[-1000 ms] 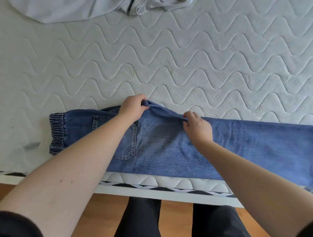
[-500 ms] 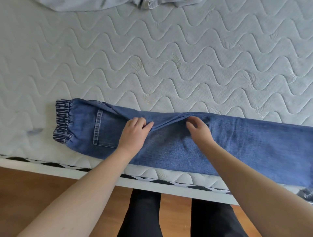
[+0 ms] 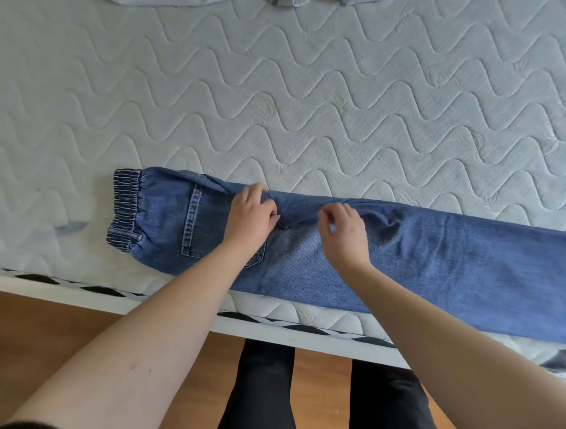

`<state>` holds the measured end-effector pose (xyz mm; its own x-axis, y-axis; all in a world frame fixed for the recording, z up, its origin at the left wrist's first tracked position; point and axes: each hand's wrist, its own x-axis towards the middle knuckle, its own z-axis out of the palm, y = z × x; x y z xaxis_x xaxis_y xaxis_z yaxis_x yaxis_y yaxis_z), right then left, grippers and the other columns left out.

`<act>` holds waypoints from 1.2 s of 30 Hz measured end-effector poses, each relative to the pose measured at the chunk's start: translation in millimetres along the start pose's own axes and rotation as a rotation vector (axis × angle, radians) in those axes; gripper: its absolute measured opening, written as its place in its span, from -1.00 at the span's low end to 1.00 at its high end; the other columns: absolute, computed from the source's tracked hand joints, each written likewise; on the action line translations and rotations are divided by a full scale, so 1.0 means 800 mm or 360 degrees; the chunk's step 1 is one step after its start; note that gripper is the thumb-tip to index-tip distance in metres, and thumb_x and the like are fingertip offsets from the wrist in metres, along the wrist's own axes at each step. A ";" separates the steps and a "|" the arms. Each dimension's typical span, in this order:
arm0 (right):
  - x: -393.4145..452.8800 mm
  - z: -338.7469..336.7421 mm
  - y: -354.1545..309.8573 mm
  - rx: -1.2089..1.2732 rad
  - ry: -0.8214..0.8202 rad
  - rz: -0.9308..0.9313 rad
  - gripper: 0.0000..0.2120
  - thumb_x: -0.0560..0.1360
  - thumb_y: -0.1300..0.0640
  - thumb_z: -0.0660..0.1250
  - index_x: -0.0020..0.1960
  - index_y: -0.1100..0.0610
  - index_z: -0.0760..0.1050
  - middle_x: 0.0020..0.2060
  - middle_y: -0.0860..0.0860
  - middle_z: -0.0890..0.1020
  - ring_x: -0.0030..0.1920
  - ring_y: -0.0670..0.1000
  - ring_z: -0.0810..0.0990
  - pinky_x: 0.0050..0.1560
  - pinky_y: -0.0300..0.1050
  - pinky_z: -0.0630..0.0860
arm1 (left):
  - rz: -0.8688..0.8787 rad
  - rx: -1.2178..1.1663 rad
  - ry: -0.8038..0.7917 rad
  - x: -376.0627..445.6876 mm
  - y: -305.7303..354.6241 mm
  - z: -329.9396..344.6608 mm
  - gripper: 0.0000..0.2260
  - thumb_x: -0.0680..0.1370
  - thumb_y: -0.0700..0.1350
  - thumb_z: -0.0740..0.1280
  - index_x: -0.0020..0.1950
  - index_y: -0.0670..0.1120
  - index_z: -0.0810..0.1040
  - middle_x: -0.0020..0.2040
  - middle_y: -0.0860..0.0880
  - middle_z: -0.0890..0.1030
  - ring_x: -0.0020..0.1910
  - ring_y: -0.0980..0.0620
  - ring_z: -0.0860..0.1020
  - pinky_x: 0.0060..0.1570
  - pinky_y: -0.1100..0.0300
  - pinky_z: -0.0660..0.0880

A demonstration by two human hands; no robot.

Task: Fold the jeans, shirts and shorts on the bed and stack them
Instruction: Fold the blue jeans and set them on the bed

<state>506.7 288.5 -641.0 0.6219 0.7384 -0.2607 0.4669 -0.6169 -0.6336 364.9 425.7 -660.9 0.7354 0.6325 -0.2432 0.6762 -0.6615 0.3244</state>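
Note:
Blue jeans (image 3: pixel 428 263) lie lengthwise along the near edge of the quilted mattress (image 3: pixel 275 92), folded leg on leg, with the elastic waistband (image 3: pixel 125 208) at the left. The legs run off the right side of the view. My left hand (image 3: pixel 251 220) grips the folded-in crotch flap beside the back pocket (image 3: pixel 199 226). My right hand (image 3: pixel 343 235) sits just to its right with fingers curled on the fold along the jeans' far edge. Creases spread in the denim to the right of that hand.
Pale garments (image 3: pixel 199 2) lie at the far edge of the view. The mattress's near edge (image 3: pixel 92 284) has a black-and-white trim, with wooden floor (image 3: pixel 46 330) below it. My legs in black trousers (image 3: pixel 263 385) stand against the bed. A dark cloth (image 3: pixel 556 361) hangs at the right.
Both hands brought the crotch flap from the far edge down onto the leg. From flat, they have curled their fingers on the fabric. The view has shifted, so the jeans appear further right.

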 end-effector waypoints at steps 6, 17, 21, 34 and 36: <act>0.034 0.047 -0.037 -0.0234 -0.0106 -0.0199 -0.62 0.60 0.15 0.19 0.41 0.14 0.40 0.40 0.05 0.43 0.43 0.10 0.33 0.42 0.01 0.20 | -0.0160 0.0130 -0.0260 0.014 -0.016 0.024 -0.30 0.53 0.08 0.36 0.56 -0.12 0.15 0.61 -0.15 0.05 0.58 -0.12 0.06 0.53 -0.05 -0.02; 0.025 0.070 0.050 -0.0896 -0.0374 -0.0206 -0.37 0.64 -0.23 -0.08 0.61 0.01 -0.13 0.59 -0.03 -0.07 0.58 -0.01 -0.11 0.55 -0.01 -0.24 | -0.0235 0.0386 -0.0512 0.008 -0.040 0.056 -0.35 0.50 0.38 -0.40 0.41 0.11 -0.63 0.46 0.02 -0.58 0.48 0.00 -0.48 0.41 0.02 -0.52; 0.019 0.030 0.110 -0.0932 -0.0273 0.0102 -0.31 0.60 -0.33 -0.12 0.60 -0.03 -0.21 0.60 -0.04 -0.11 0.58 -0.02 -0.15 0.53 -0.04 -0.29 | -0.0262 0.0428 -0.0559 0.012 -0.038 0.058 -0.33 0.51 0.39 -0.35 0.38 0.10 -0.67 0.41 0.02 -0.65 0.36 0.02 -0.64 0.33 0.03 -0.62; 0.003 -0.042 0.178 -0.1025 -0.0190 0.0336 -0.36 0.61 -0.29 -0.18 0.59 -0.08 -0.25 0.59 -0.10 -0.16 0.56 -0.11 -0.23 0.47 0.01 -0.46 | -0.0271 0.0546 -0.0531 0.016 -0.013 0.043 -0.36 0.63 0.25 -0.13 0.50 0.07 -0.49 0.57 -0.05 -0.39 0.58 -0.06 -0.28 0.49 -0.08 -0.32; -0.007 -0.057 0.196 -0.0998 -0.0234 0.0272 -0.37 0.62 -0.26 -0.15 0.58 -0.07 -0.28 0.58 -0.09 -0.17 0.56 -0.11 -0.23 0.50 -0.02 -0.40 | -0.0024 0.0546 -0.0394 0.011 0.005 0.041 -0.42 0.67 0.13 -0.06 0.60 0.02 -0.26 0.63 -0.06 -0.15 0.60 -0.03 -0.12 0.53 -0.09 -0.16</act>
<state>604.7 175.3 -705.8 0.6482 0.6184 -0.4443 0.6744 -0.7372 -0.0422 375.4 415.2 -691.3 0.6853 0.5550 -0.4716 0.6318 -0.7751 0.0060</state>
